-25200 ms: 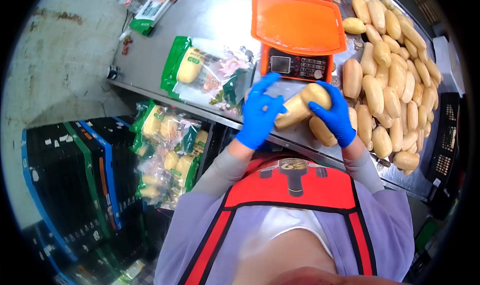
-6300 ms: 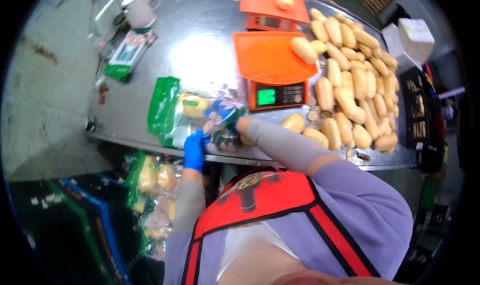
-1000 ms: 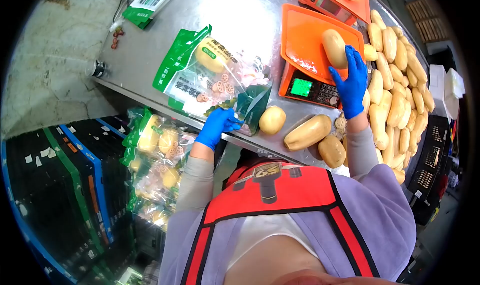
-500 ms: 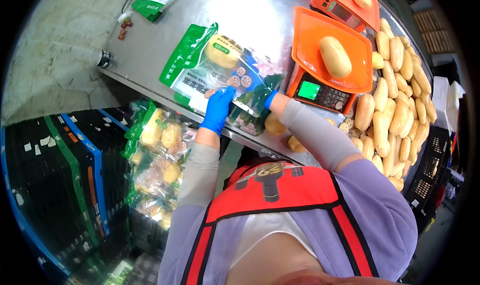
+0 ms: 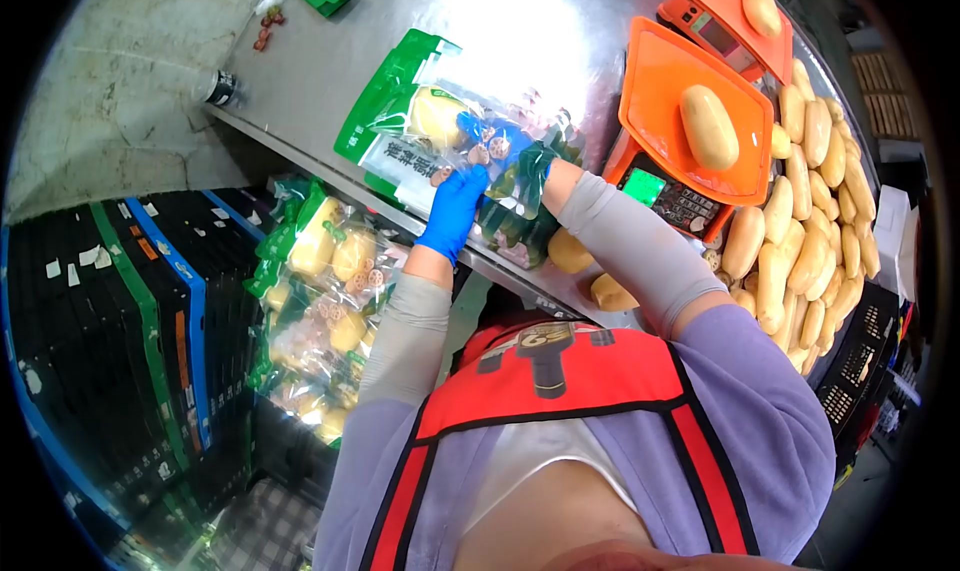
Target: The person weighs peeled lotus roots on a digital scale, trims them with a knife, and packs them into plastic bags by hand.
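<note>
A clear plastic bag with a green end [image 5: 385,96] and lotus-root pictures lies on the metal table, holding a pale peeled lotus root [image 5: 436,118]. My left hand [image 5: 455,211], in a blue glove, pinches the bag's near edge. Through the clear film I see my right hand [image 5: 508,143], also blue-gloved, inside the bag. Its fingers reach toward the root's near end and look stretched out, partly hidden by the print. Right of the bag, another lotus root [image 5: 709,128] rests on an orange scale [image 5: 655,81] with a lit green display.
A large pile of lotus roots [image 5: 800,231] lies at the right. Two loose pieces, one a lotus root [image 5: 612,293], sit at the table's near edge. Filled bags [image 5: 335,301] are heaped at lower left beside stacked black crates [image 5: 110,341]. A second orange scale [image 5: 715,21] stands behind.
The view has shifted, so the table and scales appear farther right. Inside the bag, my right hand's fingers now show closer to the lotus root. My left hand keeps its pinch on the bag.
</note>
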Action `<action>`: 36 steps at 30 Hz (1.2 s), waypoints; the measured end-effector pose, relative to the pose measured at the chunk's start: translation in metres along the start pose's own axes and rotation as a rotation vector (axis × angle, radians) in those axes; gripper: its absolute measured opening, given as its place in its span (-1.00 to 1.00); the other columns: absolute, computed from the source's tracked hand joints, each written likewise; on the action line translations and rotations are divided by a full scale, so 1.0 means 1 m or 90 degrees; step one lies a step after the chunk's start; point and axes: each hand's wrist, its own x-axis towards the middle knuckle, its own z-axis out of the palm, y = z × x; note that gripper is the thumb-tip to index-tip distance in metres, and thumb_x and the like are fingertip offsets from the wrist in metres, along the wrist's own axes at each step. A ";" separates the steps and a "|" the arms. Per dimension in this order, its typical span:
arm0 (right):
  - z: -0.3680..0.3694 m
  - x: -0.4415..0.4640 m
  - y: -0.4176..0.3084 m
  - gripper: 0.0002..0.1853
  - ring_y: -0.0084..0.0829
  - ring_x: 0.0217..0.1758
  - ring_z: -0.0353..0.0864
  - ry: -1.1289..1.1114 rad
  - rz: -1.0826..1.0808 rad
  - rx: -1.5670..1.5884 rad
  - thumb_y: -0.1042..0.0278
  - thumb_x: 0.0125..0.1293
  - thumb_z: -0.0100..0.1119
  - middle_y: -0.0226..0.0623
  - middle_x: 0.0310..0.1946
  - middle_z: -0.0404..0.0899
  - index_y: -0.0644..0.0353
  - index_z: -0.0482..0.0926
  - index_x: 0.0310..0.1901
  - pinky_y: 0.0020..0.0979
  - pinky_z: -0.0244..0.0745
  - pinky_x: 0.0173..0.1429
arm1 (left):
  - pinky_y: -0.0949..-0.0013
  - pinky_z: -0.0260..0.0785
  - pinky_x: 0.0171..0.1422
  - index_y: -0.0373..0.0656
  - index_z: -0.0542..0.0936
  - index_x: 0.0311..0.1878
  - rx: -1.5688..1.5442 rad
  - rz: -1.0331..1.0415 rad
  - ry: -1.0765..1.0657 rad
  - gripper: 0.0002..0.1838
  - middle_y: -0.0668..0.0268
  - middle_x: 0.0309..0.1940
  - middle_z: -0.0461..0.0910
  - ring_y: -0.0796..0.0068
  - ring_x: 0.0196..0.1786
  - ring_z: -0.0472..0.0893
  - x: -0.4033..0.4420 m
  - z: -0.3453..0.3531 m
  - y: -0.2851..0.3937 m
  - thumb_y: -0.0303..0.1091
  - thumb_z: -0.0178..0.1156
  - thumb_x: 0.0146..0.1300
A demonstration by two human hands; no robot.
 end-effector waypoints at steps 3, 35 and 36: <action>0.014 -0.007 -0.019 -0.75 -0.52 -0.32 0.49 0.053 -0.017 -0.480 0.41 0.32 -0.10 -0.33 -0.32 0.54 0.32 0.51 -0.09 -0.48 0.45 -0.27 | 0.57 0.12 -0.45 -0.08 0.52 -0.41 -0.027 0.016 0.017 -0.72 0.51 -0.58 0.39 0.72 -0.54 0.30 0.000 0.003 0.002 -0.08 0.10 0.25; -0.086 -0.252 -0.090 -0.51 -0.25 -0.04 0.52 0.699 -0.816 -0.960 0.28 0.05 0.29 -0.15 -0.05 0.51 0.17 0.47 0.05 -0.30 0.42 0.04 | 0.45 0.38 -0.37 -0.16 0.51 -0.37 -0.088 0.006 0.051 -0.78 0.35 -0.51 0.46 0.52 -0.47 0.49 -0.007 -0.006 -0.001 -0.19 0.13 0.19; -0.100 -0.254 -0.095 -0.51 -0.25 -0.04 0.52 0.705 -0.815 -0.954 0.28 0.05 0.29 -0.15 -0.05 0.51 0.17 0.47 0.05 -0.30 0.42 0.04 | 0.41 0.39 -0.22 -0.16 0.50 -0.34 -0.159 0.010 0.032 -0.82 0.34 -0.41 0.50 0.49 -0.37 0.50 -0.005 -0.008 -0.008 -0.24 0.11 0.21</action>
